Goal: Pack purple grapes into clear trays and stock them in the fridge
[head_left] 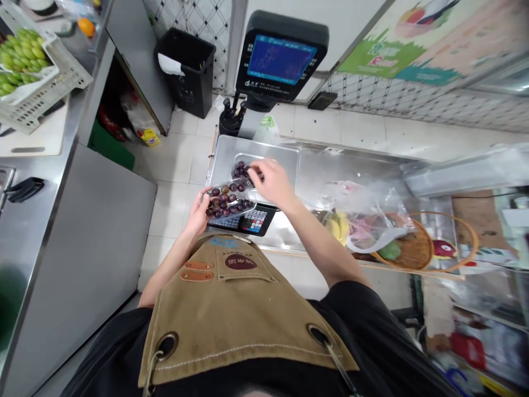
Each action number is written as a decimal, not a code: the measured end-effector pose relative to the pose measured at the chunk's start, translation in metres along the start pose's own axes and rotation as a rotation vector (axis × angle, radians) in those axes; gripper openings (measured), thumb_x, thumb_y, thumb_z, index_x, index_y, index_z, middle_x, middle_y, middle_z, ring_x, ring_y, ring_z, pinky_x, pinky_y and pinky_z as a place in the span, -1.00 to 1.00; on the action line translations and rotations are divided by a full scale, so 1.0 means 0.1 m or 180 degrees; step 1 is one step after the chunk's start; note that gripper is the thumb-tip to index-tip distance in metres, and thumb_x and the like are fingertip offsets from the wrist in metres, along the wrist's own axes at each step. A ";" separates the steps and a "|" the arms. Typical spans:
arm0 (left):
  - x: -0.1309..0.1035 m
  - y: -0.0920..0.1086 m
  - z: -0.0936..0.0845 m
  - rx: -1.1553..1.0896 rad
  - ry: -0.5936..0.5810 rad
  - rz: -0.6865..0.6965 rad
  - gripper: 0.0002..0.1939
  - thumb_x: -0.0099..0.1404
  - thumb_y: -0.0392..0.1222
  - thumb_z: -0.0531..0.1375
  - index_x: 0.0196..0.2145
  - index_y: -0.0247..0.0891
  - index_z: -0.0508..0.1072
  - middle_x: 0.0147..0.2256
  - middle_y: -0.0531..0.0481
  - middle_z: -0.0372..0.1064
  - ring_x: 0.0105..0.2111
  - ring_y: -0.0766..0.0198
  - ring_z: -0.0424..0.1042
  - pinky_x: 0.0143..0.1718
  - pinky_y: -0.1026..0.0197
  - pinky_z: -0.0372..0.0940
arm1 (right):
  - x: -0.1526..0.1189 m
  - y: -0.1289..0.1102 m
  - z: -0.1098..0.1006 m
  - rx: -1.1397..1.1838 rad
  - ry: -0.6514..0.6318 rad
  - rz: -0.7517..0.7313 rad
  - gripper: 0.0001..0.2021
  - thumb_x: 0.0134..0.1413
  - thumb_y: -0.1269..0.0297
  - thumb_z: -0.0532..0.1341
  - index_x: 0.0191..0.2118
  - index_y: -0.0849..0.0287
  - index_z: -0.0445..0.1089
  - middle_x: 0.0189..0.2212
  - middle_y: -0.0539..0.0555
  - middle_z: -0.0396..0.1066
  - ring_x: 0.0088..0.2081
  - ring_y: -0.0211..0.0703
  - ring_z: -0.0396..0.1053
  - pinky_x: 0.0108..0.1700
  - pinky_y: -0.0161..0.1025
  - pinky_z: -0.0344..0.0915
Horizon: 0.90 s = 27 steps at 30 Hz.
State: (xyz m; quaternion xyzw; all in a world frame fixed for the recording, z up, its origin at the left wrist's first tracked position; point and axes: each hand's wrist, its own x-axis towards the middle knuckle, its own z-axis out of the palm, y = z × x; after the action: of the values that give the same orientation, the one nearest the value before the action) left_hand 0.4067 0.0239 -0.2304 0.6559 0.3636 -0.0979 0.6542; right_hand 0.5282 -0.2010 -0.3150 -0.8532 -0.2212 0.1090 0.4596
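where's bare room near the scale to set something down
The shiny metal counter looks bare just right of the silver scale plate, beyond the clear plastic bags. Crowded: farther right, with yellow bananas and a brown woven basket; on the plate, dark purple fruit.

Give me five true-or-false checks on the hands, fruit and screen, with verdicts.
1. The left hand holds a clear tray of dark fruit. True.
2. Green grapes sit in the white crate. True.
3. The right hand rests on that crate. False: the right hand is at the scale plate.
4. The screen is blank. False: the screen is lit blue.
5. The bananas lie right of the scale plate. True.
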 end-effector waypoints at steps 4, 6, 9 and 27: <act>0.05 0.00 0.03 -0.0037 0.0025 0.0018 -0.19 0.23 0.41 0.49 0.21 -0.14 0.44 -0.12 -0.12 0.69 -0.17 0.02 0.70 -0.19 0.08 0.56 | -0.34 -0.33 0.03 -0.0191 -0.0695 -0.0873 -0.57 0.62 0.10 0.04 -0.04 0.21 0.62 -0.10 0.28 0.61 -0.03 0.11 0.50 0.04 -0.02 0.38; 0.06 -0.01 0.03 -0.0085 0.0001 0.0014 -0.20 0.22 0.39 0.50 0.19 -0.14 0.44 -0.12 -0.10 0.69 -0.21 0.06 0.69 -0.21 0.11 0.55 | -0.41 -0.39 0.12 -0.0459 -0.0956 -0.0999 -0.57 0.63 0.10 0.06 -0.06 0.25 0.62 -0.13 0.30 0.60 -0.05 0.10 0.50 0.02 -0.05 0.36; 0.06 -0.03 0.03 -0.0122 -0.0033 -0.0011 -0.24 0.25 0.35 0.50 0.20 -0.14 0.44 -0.08 -0.11 0.69 -0.19 0.07 0.69 -0.21 0.12 0.56 | -0.43 -0.40 0.22 -0.0677 -0.1133 -0.1088 -0.54 0.65 0.10 0.06 -0.05 0.30 0.62 -0.14 0.30 0.59 -0.07 0.08 0.48 0.02 -0.06 0.34; -0.03 -0.08 -0.09 0.0018 0.0093 -0.0212 -0.34 0.33 0.33 0.46 0.14 -0.19 0.53 -0.10 -0.09 0.66 -0.22 0.13 0.64 -0.28 0.21 0.49 | -0.57 -0.48 0.40 0.0512 -0.1457 -0.0877 -0.68 0.55 0.07 0.19 0.14 0.21 0.42 0.00 0.27 0.53 -0.11 0.06 0.48 -0.05 -0.10 0.32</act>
State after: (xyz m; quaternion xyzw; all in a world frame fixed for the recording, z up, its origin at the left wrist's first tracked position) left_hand 0.3962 0.0301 -0.2336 0.6466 0.3945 -0.1110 0.6434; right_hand 0.4494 -0.1753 -0.2980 -0.7290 -0.4238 0.2526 0.4745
